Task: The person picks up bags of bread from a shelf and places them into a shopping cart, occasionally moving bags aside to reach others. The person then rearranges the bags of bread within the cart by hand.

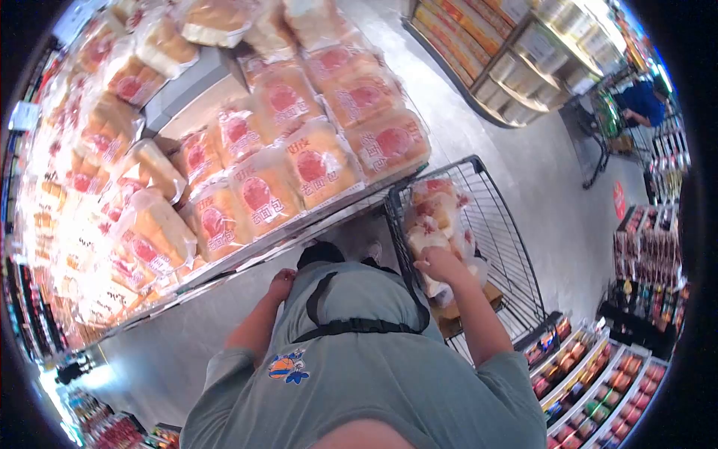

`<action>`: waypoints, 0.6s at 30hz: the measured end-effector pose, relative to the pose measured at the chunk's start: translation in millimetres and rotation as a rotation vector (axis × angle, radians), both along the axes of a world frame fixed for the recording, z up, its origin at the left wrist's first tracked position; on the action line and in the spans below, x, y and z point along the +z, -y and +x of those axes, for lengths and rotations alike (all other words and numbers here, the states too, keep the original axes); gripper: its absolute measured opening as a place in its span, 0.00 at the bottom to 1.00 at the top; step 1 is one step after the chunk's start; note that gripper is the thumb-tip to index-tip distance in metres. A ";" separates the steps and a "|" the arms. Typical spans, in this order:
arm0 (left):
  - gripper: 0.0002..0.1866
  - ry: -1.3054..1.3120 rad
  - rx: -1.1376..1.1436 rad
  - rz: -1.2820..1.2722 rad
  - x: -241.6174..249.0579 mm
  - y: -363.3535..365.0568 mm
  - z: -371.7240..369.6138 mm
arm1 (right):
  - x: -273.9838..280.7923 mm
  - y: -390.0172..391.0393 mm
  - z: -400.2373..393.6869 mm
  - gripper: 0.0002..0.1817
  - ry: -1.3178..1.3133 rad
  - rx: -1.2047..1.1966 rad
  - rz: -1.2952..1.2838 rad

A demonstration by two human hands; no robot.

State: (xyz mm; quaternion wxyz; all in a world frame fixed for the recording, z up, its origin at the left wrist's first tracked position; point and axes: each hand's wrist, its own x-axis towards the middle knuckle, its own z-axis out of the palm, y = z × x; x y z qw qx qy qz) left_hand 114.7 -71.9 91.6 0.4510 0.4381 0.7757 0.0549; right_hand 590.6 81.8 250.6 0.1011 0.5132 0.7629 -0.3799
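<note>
My right hand (440,266) is closed over a clear plastic bread package (432,233) with red print, inside a wire shopping cart (516,262). Under my forearm in the cart is a brown cardboard box (456,318). My left hand (282,283) hangs low by my left side, near the edge of the bread display; its fingers look curled, but they are small and I cannot make out whether they hold anything. In front of me, bagged loaves (318,166) with red round labels stand in rows on the display.
A grey divider (187,93) stands among the loaves. Beyond the aisle is a rounded shelf unit (523,67). At the right, a person in blue (645,103) is beside another cart (598,123). Shelves of packaged goods (598,382) stand at the lower right.
</note>
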 end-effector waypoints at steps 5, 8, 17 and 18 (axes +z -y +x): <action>0.15 0.045 0.089 0.012 -5.3 20.2 -4.0 | -2.4 -14.1 -46.2 0.18 -0.037 0.103 0.010; 0.14 -0.014 0.045 0.137 -4.6 24.5 0.2 | 0.8 -11.9 -70.7 0.19 -0.150 0.218 0.120; 0.10 -0.021 0.208 0.171 -0.4 27.6 -2.6 | 7.9 -9.2 -111.3 0.17 -0.180 0.448 0.127; 0.11 -0.138 -0.076 0.192 -21.9 34.3 -13.3 | 11.3 -11.0 -112.6 0.17 -0.176 0.450 0.133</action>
